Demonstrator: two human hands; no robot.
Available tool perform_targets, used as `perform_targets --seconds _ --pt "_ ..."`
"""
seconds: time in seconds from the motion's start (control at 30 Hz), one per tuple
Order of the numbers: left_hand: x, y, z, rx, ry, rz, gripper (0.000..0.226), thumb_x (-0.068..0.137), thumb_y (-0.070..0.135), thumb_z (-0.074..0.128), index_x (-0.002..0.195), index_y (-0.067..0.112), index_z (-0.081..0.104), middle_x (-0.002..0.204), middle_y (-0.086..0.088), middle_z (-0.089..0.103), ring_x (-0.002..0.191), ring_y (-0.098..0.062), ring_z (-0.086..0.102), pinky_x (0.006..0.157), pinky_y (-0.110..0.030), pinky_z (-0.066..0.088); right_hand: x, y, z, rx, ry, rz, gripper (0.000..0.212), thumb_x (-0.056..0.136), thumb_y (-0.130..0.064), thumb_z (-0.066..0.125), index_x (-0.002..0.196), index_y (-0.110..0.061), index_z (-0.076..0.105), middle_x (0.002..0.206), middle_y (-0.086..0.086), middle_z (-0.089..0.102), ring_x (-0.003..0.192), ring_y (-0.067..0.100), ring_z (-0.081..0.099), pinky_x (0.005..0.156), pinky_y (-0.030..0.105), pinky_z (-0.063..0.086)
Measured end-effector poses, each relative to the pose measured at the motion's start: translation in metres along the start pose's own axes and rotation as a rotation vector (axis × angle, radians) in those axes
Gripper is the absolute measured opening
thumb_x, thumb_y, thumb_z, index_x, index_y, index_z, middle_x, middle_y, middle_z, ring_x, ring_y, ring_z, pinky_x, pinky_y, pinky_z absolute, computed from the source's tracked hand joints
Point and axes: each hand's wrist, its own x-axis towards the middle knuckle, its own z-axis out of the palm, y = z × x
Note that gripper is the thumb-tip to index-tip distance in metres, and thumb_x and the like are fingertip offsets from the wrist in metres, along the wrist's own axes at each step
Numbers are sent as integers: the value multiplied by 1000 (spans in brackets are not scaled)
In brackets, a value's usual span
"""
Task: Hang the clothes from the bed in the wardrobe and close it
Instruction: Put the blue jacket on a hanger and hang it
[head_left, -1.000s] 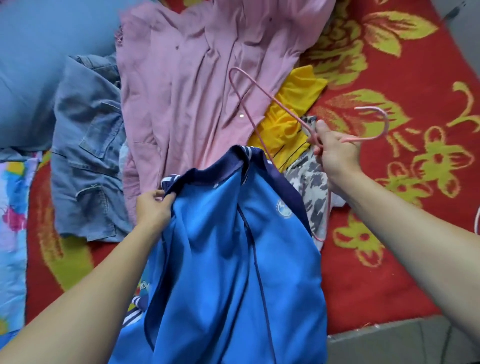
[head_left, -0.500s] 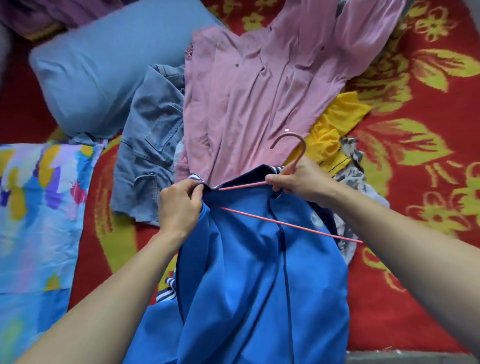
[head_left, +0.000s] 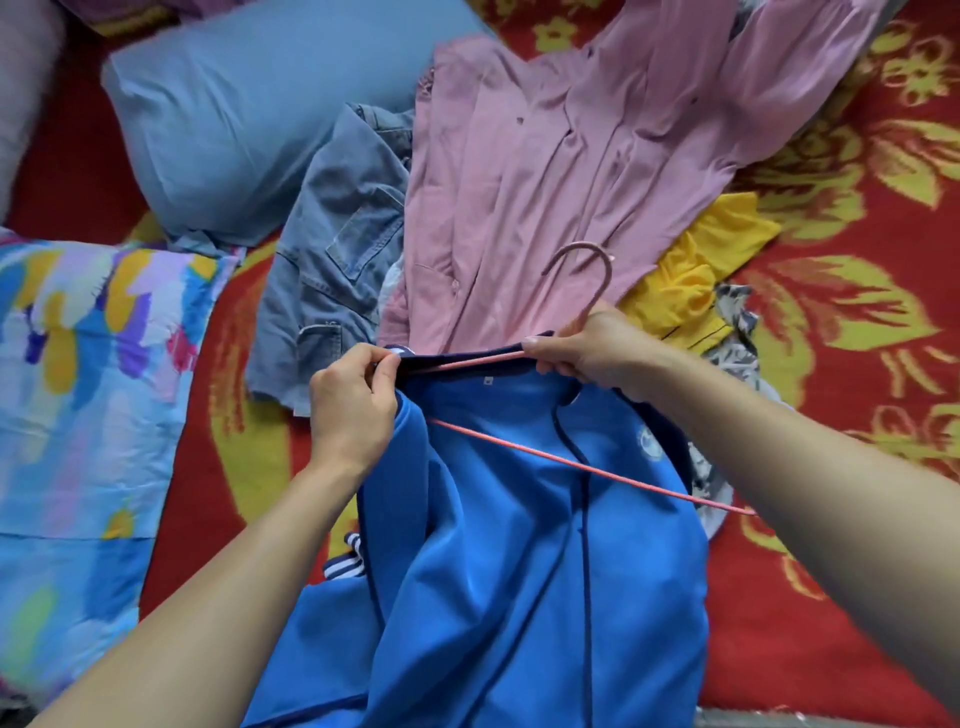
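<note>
The soft, limp blue jacket (head_left: 519, 545) seems best held by the collar pinched between the left hand's (head_left: 353, 415) fingers (head_left: 383, 364), while the right hand (head_left: 587, 353) grips the hanger (head_left: 587, 467).

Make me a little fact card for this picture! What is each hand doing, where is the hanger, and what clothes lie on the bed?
Left hand: pinches the collar of the blue jacket
Right hand: grips the pink hanger just below its hook
Hanger position: one arm at the collar, bottom bar across the jacket's front
On the red bedcover: pink shirt, denim garment, yellow garment, blue pillow
</note>
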Motion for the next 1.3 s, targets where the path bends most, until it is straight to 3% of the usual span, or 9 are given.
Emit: perform_targets --seconds 0.23,0.43,0.6,0.73,0.83,0.97,1.07,1.2,1.3 --pt "-10 -14 -17 -51 -43 -28 14 92 17 61 80 12 67 59 7 57 55 -5 49 58 -26 38 7 12 59 243 -276 54 23 89 -29 68 77 -8 68 55 -3 50 41 5 34 37 16 21" --pt "-14 -8 -10 -156 -49 -60 16 92 18 60 81 9 66 59 0 57 53 -10 46 56 -28 39 24 7 79 409 -245 95 15 82 2 65 97 3 69 69 9 61 51 9 41 41 15 29" --pt "-9 -24 -23 -170 -47 -123 15 91 16 61 77 16 65 62 3 61 55 -6 51 58 -28 42 31 48 84 -265 -10 -11 31 84 -31 70 62 -10 64 58 -1 59 56 13 54 58 28 41" --pt "-25 1 1 -195 -223 -18 16 91 15 62 75 13 66 63 5 62 61 -6 53 64 -24 43 28 26 104 -27 -34 -104 37 84 -27 71 54 -18 51 53 -5 43 54 10 36 53 30 29" --pt "-26 -12 6 -213 -185 -81 23 91 23 57 71 12 63 62 -1 60 60 -13 51 65 -39 46 26 -5 107 141 -150 -170 28 88 -16 68 62 -12 61 52 -9 50 51 3 39 52 20 30" --pt "-9 -44 -25 88 79 20 22 91 28 52 94 12 68 92 -7 61 89 -27 55 81 -38 41 28 -6 75 160 -92 -209 34 90 -25 68 81 7 67 71 10 60 66 15 44 63 27 32" --pt "10 -45 -24 345 -117 194 36 88 43 54 115 21 62 110 -7 58 105 -29 51 88 -40 35 24 -13 76 179 -107 -251 27 91 -19 67 82 7 68 68 5 64 57 4 48 58 17 37" --pt "14 -51 -7 321 -395 209 33 90 46 53 78 15 54 74 -5 57 79 -35 56 64 -36 31 20 -16 82 249 -260 -161 18 90 -18 67 90 -1 71 76 4 68 62 -1 56 65 14 41" --pt "5 -73 -16 255 -388 134 40 88 52 53 69 18 46 60 4 47 71 -35 54 57 -38 32 34 11 58 385 18 -2 8 83 -20 75 84 -17 67 85 5 67 64 5 62 65 19 48"
